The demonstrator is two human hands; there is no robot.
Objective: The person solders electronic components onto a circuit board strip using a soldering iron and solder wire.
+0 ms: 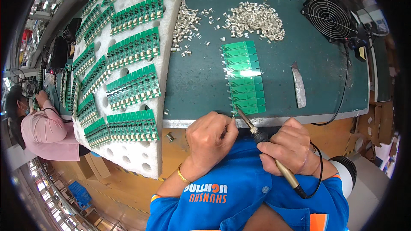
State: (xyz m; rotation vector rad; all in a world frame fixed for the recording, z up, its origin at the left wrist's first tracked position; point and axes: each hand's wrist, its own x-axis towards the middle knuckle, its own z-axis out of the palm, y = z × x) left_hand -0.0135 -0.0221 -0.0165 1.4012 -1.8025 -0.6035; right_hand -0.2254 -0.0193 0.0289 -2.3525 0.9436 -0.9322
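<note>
A green circuit board panel point(244, 85) lies on the teal bench mat near the front edge, with small pins along its left side. My right hand point(284, 147) grips a soldering iron point(248, 124) with a pale handle, its tip at the panel's lower-left corner. My left hand point(209, 141) is closed just below that corner, pinching a thin solder wire point(233, 114) that runs up toward the iron's tip. Two heaps of small silvery pinned components point(252, 21) lie beyond the panel. A crumpled metallic strip point(298, 83) lies to its right.
A white foam sheet point(150, 156) on the left carries several rows of assembled boards point(132, 85). A black fan point(329, 13) with a cable stands back right. A co-worker in pink point(47, 137) works at far left. The bench's metal edge point(175, 123) runs in front of me.
</note>
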